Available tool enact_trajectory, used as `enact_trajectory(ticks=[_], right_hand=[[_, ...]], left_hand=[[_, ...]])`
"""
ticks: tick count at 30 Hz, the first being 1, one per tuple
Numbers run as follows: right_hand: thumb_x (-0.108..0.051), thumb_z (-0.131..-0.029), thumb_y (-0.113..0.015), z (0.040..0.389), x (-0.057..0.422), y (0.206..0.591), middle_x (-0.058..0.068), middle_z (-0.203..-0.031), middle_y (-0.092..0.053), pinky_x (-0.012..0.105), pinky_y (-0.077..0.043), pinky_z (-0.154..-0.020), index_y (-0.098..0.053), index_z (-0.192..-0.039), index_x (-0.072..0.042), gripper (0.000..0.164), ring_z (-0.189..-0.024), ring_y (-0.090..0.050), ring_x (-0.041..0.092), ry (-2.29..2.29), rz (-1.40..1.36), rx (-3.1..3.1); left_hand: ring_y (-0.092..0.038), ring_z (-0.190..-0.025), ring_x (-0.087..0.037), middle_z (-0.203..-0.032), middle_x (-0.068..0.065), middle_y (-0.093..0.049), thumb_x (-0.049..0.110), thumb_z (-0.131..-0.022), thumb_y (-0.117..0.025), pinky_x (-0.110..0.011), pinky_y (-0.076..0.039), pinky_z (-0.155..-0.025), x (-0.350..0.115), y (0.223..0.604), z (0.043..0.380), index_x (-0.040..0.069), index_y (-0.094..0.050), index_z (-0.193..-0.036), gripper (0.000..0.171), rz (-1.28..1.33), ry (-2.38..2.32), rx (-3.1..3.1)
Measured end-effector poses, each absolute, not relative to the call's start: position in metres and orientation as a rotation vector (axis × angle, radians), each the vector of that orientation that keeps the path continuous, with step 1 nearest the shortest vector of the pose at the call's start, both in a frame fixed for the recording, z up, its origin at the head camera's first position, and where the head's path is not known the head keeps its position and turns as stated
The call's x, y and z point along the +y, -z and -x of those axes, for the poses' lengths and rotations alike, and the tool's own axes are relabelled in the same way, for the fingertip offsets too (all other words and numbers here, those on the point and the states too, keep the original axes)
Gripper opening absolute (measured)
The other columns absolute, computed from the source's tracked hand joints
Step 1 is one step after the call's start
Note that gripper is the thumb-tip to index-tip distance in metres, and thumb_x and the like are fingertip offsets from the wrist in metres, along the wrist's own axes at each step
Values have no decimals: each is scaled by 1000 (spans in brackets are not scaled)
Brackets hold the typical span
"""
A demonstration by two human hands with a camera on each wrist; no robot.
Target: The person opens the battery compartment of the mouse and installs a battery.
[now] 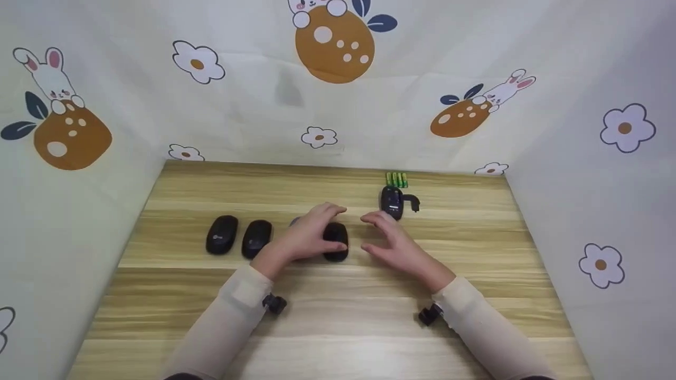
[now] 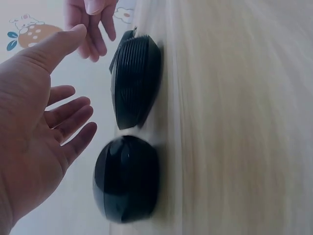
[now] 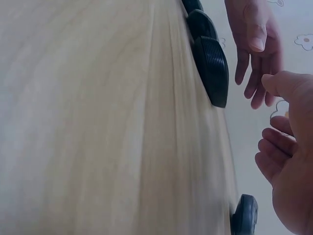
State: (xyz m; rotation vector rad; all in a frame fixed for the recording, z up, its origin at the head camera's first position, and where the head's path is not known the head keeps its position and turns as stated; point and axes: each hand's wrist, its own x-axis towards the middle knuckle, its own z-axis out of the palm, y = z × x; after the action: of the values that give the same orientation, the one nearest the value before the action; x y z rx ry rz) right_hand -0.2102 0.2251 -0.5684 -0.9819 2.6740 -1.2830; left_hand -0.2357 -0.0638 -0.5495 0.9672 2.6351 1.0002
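Both hands hover over the table with fingers apart and loosely bent, palms facing each other. My left hand (image 1: 309, 235) is over a black computer mouse (image 1: 337, 250) and hides part of it in the head view. A bluish edge (image 1: 294, 221) shows behind that hand, the rest covered. To its right, my right hand (image 1: 396, 245) has nothing between its fingers and is nearest to another black mouse (image 1: 392, 202) just beyond its fingertips. In the left wrist view the ribbed end of a mouse (image 2: 137, 81) shows beside the left hand, also seen by the right wrist camera.
Two more black mice (image 1: 222, 235) stand side by side to the left. Several green batteries (image 1: 396, 180) lie in a row at the back, near a hooked black piece (image 1: 413, 201). Patterned cloth walls (image 1: 253, 116) enclose the wood-grain table (image 1: 338, 327) at the back and sides.
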Motion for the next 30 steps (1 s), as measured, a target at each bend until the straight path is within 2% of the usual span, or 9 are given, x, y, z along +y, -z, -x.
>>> enact_trajectory(ticks=[6, 10, 16, 23, 30], right_hand=[[-23, -99, -84, 207, 213, 569, 8, -156, -56, 47, -40, -127, -56, -155, -1, 67, -146, -52, 27, 1222, 982, 2657], [-24, -99, -83, 205, 205, 568, 9, -159, -54, 46, -39, -128, -54, -157, -3, 68, -149, -49, 27, 1173, 945, 2650], [-25, -98, -84, 205, 195, 568, 12, -161, -52, 48, -38, -128, -51, -160, -2, 75, -151, -49, 31, 1108, 900, 2642], [-32, -98, -85, 208, 185, 567, 15, -165, -49, 49, -37, -129, -46, -165, -1, 83, -153, -47, 34, 1040, 901, 2624], [-34, -94, -90, 214, 179, 568, 18, -168, -46, 48, -34, -131, -47, -165, -1, 89, -157, -42, 35, 976, 930, 2604]], left_hand=[[-54, -145, -34, -156, -15, -57, 46, -90, -92, -50, -43, -124, -75, 552, 230, 4, -50, -161, 93, -998, -831, 2714], [-55, -144, -35, -155, -16, -58, 52, -90, -90, -51, -43, -124, -81, 556, 227, 3, -51, -161, 95, -1019, -758, 2733], [-55, -144, -37, -155, -17, -59, 51, -90, -90, -53, -43, -124, -85, 561, 225, 1, -51, -160, 95, -1003, -771, 2746], [-48, -152, -39, -164, -18, -53, 58, -90, -88, -55, -35, -129, -85, 564, 223, 2, -47, -164, 101, -943, -685, 2757], [-47, -153, -39, -163, -18, -55, 61, -90, -86, -54, -30, -132, -82, 568, 223, 1, -50, -162, 100, -944, -601, 2774]])
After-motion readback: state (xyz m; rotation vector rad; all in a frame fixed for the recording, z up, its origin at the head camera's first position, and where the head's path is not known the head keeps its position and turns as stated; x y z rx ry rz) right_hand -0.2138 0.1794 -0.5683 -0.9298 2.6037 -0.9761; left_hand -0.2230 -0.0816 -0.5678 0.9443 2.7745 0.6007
